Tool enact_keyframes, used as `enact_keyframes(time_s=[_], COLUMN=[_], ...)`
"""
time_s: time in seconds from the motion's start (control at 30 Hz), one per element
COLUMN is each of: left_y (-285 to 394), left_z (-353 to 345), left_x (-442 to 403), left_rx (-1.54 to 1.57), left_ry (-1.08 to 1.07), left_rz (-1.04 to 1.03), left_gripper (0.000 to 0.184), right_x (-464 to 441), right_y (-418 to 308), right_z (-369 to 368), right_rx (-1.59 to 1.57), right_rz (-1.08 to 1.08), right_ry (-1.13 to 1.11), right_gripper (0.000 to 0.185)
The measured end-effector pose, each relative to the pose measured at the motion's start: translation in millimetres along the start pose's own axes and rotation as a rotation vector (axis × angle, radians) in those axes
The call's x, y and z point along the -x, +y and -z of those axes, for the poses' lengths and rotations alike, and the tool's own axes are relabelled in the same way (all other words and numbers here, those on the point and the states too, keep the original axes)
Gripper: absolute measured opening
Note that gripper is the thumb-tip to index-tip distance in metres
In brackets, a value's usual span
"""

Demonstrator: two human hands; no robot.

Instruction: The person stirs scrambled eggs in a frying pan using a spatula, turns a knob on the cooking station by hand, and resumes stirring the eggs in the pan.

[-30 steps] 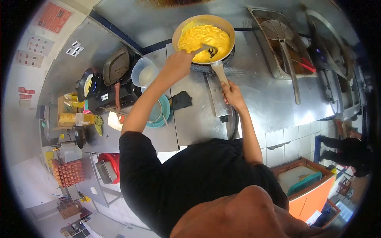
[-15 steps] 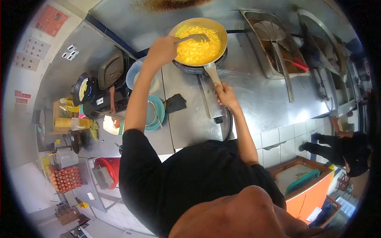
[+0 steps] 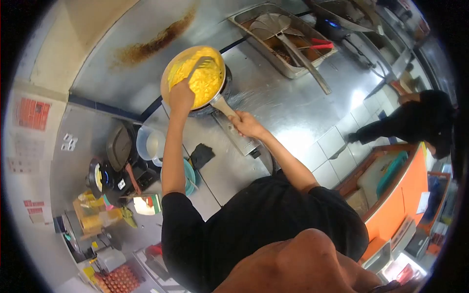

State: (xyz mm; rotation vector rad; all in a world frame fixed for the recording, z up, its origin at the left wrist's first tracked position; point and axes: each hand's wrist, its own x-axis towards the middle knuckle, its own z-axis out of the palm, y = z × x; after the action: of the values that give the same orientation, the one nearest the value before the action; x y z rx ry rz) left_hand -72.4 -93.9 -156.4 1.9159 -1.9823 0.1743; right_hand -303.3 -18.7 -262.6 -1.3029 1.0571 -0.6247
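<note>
My left hand (image 3: 181, 99) is closed around the handle of a slotted metal spatula (image 3: 200, 65), whose blade lies in a soft yellow mixture like scrambled eggs (image 3: 207, 84). The mixture fills a frying pan (image 3: 167, 73) with a pale inside wall. Gripping the pan's beige handle (image 3: 223, 105) is my right hand (image 3: 248, 124). Beneath the pan sits a portable burner (image 3: 239, 139), its dark top partly hidden; the pan is shifted and tilted to the left over it.
Right of the pan, a metal tray (image 3: 293, 73) holds strainers and a red-handled tool. A black cloth (image 3: 202, 156), teal dish (image 3: 189, 176) and clear plastic jug (image 3: 150, 142) are at left. Farther left, a small pan (image 3: 94, 176) stands over a blue flame. Another person (image 3: 415, 117) is at right.
The whole view has turned and shifted. The pan has moved left relative to the burner and tilted, exposing its right side. The spatula has swung to point up across the mixture.
</note>
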Motion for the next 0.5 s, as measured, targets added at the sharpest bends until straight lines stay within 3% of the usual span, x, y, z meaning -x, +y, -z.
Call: enact_keyframes(time_s=[0.17, 0.37, 0.5], left_y=[-47.9, -18.1, -17.1], left_z=[6.9, 144.1, 175.5], left_x=[-17.1, 40.9, 79.7], left_rx=[0.054, -0.014, -0.017], left_ry=[0.050, -0.221, -0.320], left_rz=[0.084, 0.096, -0.058], left_gripper=[0.028, 0.032, 0.033], right_x=[0.1, 2.4, -0.1], right_y=[0.2, -0.2, 3.5], right_z=[1.6, 1.0, 2.3], right_rx=[-0.017, -0.023, -0.022], right_rz=[-0.002, 0.014, 0.016], right_ry=[-0.017, -0.003, -0.011], right_gripper=[0.037, 0.038, 0.039])
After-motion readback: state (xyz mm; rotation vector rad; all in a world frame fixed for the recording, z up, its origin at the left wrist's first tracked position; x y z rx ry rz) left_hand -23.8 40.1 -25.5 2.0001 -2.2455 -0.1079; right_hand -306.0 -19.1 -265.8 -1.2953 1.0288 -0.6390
